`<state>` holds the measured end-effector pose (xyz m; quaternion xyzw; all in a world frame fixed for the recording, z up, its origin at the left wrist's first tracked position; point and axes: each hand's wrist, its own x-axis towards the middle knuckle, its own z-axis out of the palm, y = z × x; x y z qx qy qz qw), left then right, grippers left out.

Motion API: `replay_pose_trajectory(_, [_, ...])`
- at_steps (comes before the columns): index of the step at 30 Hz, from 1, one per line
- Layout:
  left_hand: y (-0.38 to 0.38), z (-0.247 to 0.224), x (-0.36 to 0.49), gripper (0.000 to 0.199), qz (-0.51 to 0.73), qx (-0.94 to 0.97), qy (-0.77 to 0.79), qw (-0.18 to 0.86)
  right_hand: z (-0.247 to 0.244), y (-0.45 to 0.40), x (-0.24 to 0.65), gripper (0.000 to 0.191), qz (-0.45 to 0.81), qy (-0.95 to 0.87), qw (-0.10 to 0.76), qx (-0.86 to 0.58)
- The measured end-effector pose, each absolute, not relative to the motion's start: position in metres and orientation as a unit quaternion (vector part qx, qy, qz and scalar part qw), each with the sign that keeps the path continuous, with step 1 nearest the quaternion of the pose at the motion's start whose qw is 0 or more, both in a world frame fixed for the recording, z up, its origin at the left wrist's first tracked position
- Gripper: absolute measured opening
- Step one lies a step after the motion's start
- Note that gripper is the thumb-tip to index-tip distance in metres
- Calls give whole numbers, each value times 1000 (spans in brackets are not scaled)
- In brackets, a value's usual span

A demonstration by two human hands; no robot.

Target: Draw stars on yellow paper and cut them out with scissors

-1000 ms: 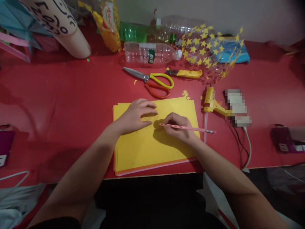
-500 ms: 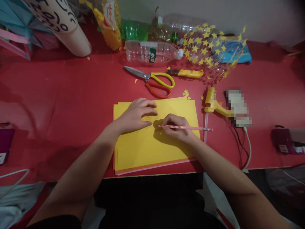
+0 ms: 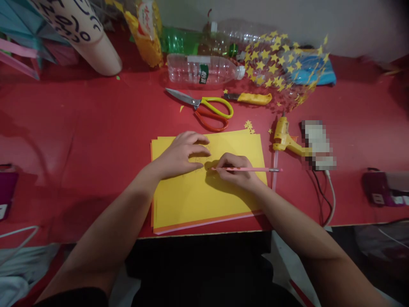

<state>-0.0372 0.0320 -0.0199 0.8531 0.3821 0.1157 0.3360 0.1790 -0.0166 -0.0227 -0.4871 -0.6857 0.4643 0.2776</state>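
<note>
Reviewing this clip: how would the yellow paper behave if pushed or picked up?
The yellow paper would probably flex when lifted, looking thin and broad. Pushed, it may slide over the orange sheet below, whose edge sticks out unevenly. The left hand resting on it likely resists that.

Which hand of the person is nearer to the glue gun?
Right. The right hand, holding the pencil, is to the left of the glue gun and nearer the body. The left hand is farther left, on the yellow paper.
</note>
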Motion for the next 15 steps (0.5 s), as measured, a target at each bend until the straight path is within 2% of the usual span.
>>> replay_pose_trajectory(15, [33,-20,-37,25,121,849,383,344,-24,-17,176,12,435,-677,280,-523])
